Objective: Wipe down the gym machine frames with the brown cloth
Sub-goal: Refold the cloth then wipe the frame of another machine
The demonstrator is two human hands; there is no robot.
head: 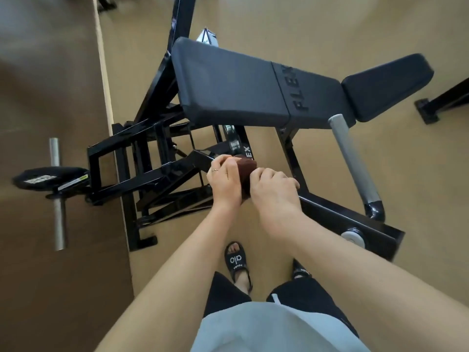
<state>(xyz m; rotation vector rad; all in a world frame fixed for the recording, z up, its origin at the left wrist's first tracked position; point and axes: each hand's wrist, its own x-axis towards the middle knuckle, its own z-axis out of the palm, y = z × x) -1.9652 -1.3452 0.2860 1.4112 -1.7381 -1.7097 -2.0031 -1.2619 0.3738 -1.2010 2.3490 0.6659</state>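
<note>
A folded brown cloth (246,171) is held between both my hands, above the black frame (152,174) of a gym machine. My left hand (224,182), with a ring on one finger, grips the cloth's left side with curled fingers. My right hand (272,185) grips its right side, and most of the cloth is hidden between the two hands. The machine's dark padded bench (241,85) lies beyond the hands, with a smaller pad (385,85) to its right.
A silver-grey handle bar (352,161) slopes down at the right. A weight peg with a black plate (50,179) sticks out at the left over a brown mat. Another machine's foot (429,110) stands at the far right. My sandalled feet (237,262) stand on tan floor below.
</note>
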